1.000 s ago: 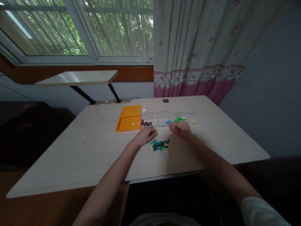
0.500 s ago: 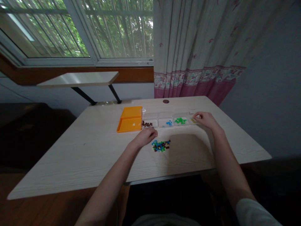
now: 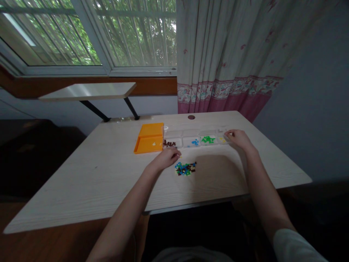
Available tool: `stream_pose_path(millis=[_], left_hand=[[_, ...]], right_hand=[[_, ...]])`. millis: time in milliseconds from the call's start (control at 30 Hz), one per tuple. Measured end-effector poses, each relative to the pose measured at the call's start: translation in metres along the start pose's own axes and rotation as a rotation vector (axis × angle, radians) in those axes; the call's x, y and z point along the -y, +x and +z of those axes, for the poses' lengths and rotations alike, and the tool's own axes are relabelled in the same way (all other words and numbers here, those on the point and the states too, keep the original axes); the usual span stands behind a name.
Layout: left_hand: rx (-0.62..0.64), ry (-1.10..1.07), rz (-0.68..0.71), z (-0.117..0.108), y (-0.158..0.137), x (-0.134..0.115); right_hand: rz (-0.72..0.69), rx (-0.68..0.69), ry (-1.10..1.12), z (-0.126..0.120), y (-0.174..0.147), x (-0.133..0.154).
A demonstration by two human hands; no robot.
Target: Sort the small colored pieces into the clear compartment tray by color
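Observation:
My left hand (image 3: 168, 158) is closed in a pinch just in front of the brown compartment, with a small yellow piece (image 3: 180, 157) at its fingertips. Below it lies a mixed pile of tiny building pieces (image 3: 185, 169) in blue, green, brown and pale yellow. Over the right end of the clear divided boxes (image 3: 191, 133), my right hand (image 3: 239, 137) has its thumb and finger pinched; whatever they hold is too small to see. Sorted by colour in the front compartments are brown pieces (image 3: 169, 144), blue pieces (image 3: 195, 142), green pieces (image 3: 207, 139) and yellow pieces (image 3: 222, 139).
An orange tray (image 3: 147, 150) with two sections adjoins the left end of the clear boxes. Behind it, a raised shelf (image 3: 89, 91) stands on black legs on the pale wooden table (image 3: 109, 182). A curtain (image 3: 218, 87) hangs behind the table.
A yellow piece now shows at my left fingertips, where none was visible before. My right hand stays over the yellow compartment. The whole view has shifted slightly.

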State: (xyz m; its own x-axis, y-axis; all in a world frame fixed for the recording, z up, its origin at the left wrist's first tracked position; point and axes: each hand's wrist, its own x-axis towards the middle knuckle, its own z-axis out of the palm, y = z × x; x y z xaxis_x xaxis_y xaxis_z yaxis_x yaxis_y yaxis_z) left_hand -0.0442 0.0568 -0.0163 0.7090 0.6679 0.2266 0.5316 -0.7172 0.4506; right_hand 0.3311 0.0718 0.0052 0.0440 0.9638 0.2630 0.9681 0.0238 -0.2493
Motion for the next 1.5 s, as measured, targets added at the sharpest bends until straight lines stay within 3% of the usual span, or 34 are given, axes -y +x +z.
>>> stream_pose_path(millis=[133,267,400,967,1233,1367,1500], left_hand=[[0.006,-0.002,-0.008,-0.001,0.0,-0.002],[0.004,0.019,0.008,-0.002,0.0,-0.005],[0.005,0.038,0.008,-0.001,0.0,-0.008],[0.016,0.009,-0.034,0.001,-0.001,-0.013],[-0.037,-0.34,-0.11,0.01,0.004,-0.017],[-0.005,-0.615,-0.174,0.014,0.006,-0.018],[0.049,-0.755,-0.191,0.014,0.006,-0.019]], right_hand=[[-0.191,-0.001,0.16,0.013,-0.009,0.055],[-0.421,0.108,0.219,0.035,-0.03,0.115],[-0.619,0.091,0.198,0.05,-0.049,0.142],[-0.664,0.107,0.186,0.051,-0.055,0.144],[-0.614,-0.022,0.135,0.06,-0.056,0.147],[-0.633,-0.071,0.174,0.058,-0.057,0.147],[-0.667,-0.114,0.213,0.058,-0.058,0.146]])
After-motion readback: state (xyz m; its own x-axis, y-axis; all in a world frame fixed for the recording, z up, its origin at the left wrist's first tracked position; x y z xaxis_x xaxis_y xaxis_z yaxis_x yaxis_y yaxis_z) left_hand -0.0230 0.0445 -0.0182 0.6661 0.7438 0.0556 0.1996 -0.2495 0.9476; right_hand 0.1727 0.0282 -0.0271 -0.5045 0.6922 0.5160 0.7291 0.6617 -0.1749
